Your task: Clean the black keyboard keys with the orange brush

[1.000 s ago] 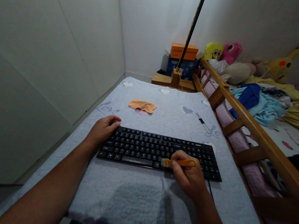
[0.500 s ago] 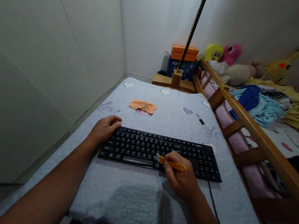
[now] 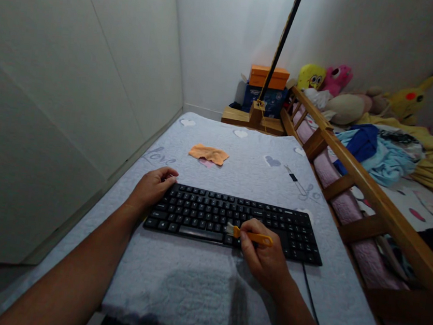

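Brush (image 3: 237, 231) has moved toward nine o'clock, clamped in the right hand's (image 3: 264, 254) grip; hard strokes could skid the keyboard (image 3: 198, 215) if the left hand (image 3: 153, 187), grip unclear, slips.

The right hand (image 3: 263, 249) hides some lower keys of the black keyboard (image 3: 218, 213) and part of the orange brush (image 3: 261, 239); whether its bristles (image 3: 229, 229) touch the keys is unclear. The left hand (image 3: 153, 187) masks some of the keyboard's left edge. Most key markings are too small to read. The bottom edge crops both forearms (image 3: 83, 267), the top a black pole (image 3: 284, 37).
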Tool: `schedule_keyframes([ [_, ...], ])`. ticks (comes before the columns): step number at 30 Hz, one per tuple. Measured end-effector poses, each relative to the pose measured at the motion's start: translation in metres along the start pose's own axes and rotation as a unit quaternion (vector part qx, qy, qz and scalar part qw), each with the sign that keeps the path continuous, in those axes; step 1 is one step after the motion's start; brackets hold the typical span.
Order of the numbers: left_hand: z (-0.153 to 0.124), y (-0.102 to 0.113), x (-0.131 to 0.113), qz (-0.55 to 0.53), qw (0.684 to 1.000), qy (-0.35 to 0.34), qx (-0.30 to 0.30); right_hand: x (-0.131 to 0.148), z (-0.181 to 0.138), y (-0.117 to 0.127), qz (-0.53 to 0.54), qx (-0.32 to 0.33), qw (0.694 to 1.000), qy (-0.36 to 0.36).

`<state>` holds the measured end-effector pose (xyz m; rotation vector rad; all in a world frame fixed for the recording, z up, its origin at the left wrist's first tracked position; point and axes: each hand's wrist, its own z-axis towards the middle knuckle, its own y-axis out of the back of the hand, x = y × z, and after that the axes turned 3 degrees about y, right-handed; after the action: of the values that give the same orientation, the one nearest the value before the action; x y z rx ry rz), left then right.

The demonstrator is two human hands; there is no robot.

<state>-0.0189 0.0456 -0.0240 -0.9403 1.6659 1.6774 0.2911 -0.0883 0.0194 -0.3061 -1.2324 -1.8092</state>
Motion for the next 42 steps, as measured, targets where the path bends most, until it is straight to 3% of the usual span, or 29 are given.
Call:
schedule_keyframes([
  [4, 0.0, 0.0, 0.001, 0.008, 1.0, -0.003, -0.001, 0.001, 0.0, 0.001, 0.022, 0.02, 0.999, -0.013],
  [9, 0.001, 0.001, 0.001, 0.008, 1.0, -0.005, -0.004, 0.0, -0.002, 0.004, 0.062, -0.009, 0.998, -0.031],
  [13, 0.0, 0.0, 0.002, 0.002, 1.0, 0.001, -0.003, -0.001, -0.002, 0.0, 0.052, -0.029, 0.998, -0.018],
  [21, -0.002, 0.001, -0.001, -0.003, 1.0, 0.001, 0.002, 0.0, -0.001, -0.014, 0.029, -0.001, 1.0, 0.013],
  [42, -0.002, 0.003, -0.005, 0.028, 1.0, -0.01, 0.0, 0.003, -0.001, -0.013, 0.025, -0.004, 1.0, 0.019],
])
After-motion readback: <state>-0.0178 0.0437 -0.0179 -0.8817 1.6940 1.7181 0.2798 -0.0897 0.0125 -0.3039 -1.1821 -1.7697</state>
